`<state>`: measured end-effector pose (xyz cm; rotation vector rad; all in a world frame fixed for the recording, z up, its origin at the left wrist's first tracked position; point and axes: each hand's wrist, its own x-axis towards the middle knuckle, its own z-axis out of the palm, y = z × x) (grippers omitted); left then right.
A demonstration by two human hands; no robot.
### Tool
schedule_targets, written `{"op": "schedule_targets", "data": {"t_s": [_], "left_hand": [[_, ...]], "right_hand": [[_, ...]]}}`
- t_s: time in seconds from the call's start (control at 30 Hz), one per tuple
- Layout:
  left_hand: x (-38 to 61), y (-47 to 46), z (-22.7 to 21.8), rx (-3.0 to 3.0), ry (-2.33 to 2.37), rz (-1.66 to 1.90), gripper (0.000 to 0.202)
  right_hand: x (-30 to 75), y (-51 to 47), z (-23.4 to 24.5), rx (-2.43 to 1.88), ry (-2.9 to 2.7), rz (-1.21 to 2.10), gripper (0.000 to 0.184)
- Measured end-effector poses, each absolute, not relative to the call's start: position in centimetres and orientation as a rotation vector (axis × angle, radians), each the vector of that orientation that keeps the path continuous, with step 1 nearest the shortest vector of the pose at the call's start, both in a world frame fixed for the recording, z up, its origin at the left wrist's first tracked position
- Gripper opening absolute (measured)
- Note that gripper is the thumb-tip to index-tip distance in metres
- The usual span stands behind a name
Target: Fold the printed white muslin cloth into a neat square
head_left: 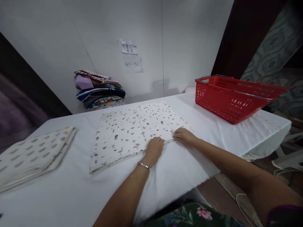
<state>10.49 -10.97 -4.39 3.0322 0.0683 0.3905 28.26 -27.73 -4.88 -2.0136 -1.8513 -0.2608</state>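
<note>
A white cloth (127,132) with small grey and green printed motifs lies folded flat on the table, a crease running across its middle. My left hand (155,148), with a silver bracelet at the wrist, is closed on the cloth's near edge, fingers curled over it. Further right along that same edge, my right hand (185,136) pinches the layers close to the near right corner. The thumbs are partly hidden.
Another folded printed cloth (35,151) lies at the table's left. A pile of folded fabrics (100,90) stands at the back by the wall. At the right sits a red plastic basket (227,101) with metal handles. The white-covered table (78,195) ends close to my body.
</note>
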Motion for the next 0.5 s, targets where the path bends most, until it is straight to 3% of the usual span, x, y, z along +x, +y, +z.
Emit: {"op": "schedule_targets", "data": {"t_s": [0.5], "left_hand": [[10.58,-10.98,-4.39,3.023,0.078,0.395,0.022]], "right_hand": [[27.55,-27.26,-4.47,-2.079,-2.063,-0.497,0.026]]}}
